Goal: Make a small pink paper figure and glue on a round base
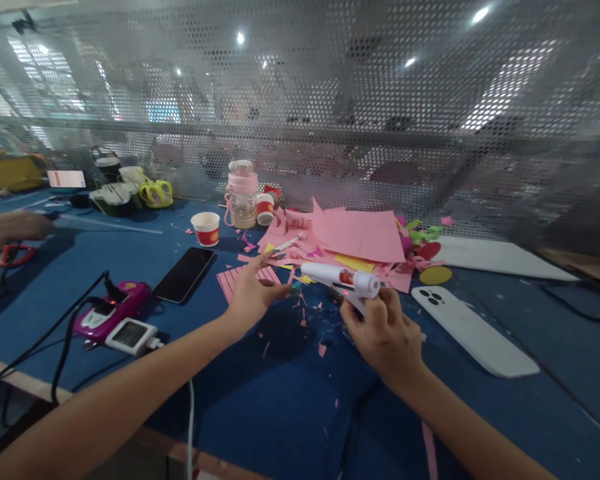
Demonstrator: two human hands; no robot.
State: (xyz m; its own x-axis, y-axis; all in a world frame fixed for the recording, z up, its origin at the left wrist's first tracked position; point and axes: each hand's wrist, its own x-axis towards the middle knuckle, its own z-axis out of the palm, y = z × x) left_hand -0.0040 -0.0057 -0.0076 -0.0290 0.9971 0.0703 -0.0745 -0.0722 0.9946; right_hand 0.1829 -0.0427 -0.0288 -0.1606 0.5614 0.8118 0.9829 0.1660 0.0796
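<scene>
My right hand (387,330) is wrapped round a white hot glue gun (330,275), whose nozzle points left; a small red light glows on it. My left hand (250,297) is open, thumb and index finger apart, in front of the nozzle. Beneath and beside it lies a pink striped paper piece (226,283). Just past the index fingertip is a thin white stick (286,244) on a heap of pink paper (363,233). Small pink scraps (322,349) dot the blue table (275,413) between my hands.
A black phone (185,275), purple power strip (113,313) with cables and white charger (131,335) lie left. Behind stand a paper cup (206,229) and pink-lidded bottle (242,195). A white phone (473,330) lies right. Another person's hand (17,230) is far left.
</scene>
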